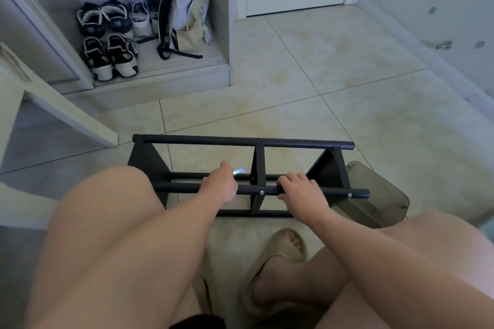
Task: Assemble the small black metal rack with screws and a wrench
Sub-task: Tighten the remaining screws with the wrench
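Observation:
The small black metal rack [240, 141] stands on the tiled floor in front of my knees, with two top rails, lower rails, two end panels and a middle divider. My left hand [220, 184] is closed around a small silver wrench [239, 170], whose open jaw points toward the divider just above the near rail. My right hand [302, 189] grips the near top rail to the right of the divider. Silver screw heads [261, 192] show on the near rail at the divider and near its right end.
An olive cushion [374, 192] lies against the rack's right end. My slippered foot [280, 262] rests on the floor between my legs. An open closet with several shoes [109, 35] and a backpack [187, 2] stands at the back left. A white panel [66, 107] leans at the left.

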Demonstrator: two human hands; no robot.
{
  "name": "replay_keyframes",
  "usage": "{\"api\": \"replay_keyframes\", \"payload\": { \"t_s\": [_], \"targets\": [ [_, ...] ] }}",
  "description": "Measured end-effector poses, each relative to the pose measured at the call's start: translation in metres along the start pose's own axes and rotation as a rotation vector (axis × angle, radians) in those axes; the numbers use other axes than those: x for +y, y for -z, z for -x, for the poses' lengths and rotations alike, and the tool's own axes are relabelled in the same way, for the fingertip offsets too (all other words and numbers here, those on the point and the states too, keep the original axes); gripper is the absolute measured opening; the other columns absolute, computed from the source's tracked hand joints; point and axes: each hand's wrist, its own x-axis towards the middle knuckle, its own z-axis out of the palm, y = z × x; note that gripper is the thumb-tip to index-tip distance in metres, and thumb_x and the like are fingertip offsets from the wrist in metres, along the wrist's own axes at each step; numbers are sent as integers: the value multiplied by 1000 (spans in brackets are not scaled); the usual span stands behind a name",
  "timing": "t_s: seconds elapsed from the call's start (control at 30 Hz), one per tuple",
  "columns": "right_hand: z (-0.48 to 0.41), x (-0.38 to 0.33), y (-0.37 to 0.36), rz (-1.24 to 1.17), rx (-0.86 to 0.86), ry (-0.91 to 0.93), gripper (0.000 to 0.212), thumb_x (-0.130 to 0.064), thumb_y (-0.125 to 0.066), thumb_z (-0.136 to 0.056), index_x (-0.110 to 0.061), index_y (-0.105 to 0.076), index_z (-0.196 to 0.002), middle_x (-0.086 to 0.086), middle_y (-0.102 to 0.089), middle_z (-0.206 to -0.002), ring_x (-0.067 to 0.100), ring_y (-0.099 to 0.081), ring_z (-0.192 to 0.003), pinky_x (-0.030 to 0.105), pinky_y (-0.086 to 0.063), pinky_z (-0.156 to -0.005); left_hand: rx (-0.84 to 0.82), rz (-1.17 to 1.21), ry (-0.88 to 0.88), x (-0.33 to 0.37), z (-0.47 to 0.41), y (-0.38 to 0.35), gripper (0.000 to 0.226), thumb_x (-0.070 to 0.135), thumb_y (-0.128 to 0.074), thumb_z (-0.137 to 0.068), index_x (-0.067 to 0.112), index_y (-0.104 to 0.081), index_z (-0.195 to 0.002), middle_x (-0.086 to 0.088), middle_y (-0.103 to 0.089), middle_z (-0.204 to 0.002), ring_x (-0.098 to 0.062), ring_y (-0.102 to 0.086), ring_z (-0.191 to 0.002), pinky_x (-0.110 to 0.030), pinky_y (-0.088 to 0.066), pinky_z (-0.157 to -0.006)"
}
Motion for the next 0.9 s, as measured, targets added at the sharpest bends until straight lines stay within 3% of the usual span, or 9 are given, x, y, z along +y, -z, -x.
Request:
{"api": "replay_keyframes", "payload": {
  "t_s": [0.33,0.43,0.53,0.63,0.73,0.9],
  "targets": [
    [14,9,12,-123,-196,68,29,-39,-65,-96,-24,-56,-120,-2,-56,-120,23,-53,-112,37,-46,-89,-15,27,-17,-11,17,-12,9,15,-37,-101,15,-43,-108,-6,-59,-90,-29,-58,-83,-37,-40,-63],
    [9,11,14,-181,-196,86,52,-48,-70,-91,-24,-53,-133,-2,-55,-129,23,-52,-120,39,-47,-96,-21,32,-7,-15,18,-12,8,16,-37,-101,17,-42,-107,-4,-57,-90,-29,-57,-83,-37,-38,-63],
    [-2,11,17,-115,-84,152,106,-74,-70,-75,-27,-24,-158,1,-28,-160,27,-26,-147,46,-28,-117,-47,48,1,-17,18,-11,7,17,-37,-101,17,-42,-105,-3,-54,-87,-26,-54,-78,-35,-34,-57],
    [-20,5,18,-21,-66,169,138,-95,-55,-59,-30,12,-161,1,15,-169,27,14,-156,52,1,-124,-85,61,20,-17,14,-8,8,18,-37,-101,16,-45,-105,-3,-55,-88,-25,-53,-77,-35,-34,-57],
    [-38,0,13,31,-142,177,146,-101,-50,-54,-31,25,-157,2,34,-164,27,30,-151,59,13,-119,-133,83,47,-16,7,-6,13,19,-39,-100,14,-49,-105,-4,-57,-92,-25,-54,-79,-34,-37,-60],
    [-49,8,0,82,-153,212,139,-110,-21,-51,-32,27,-156,4,42,-159,25,38,-148,65,15,-119,-214,60,41,-18,-7,-7,15,19,-42,-99,13,-54,-104,-5,-62,-89,-21,-55,-74,-33,-37,-57]
  ]
}}
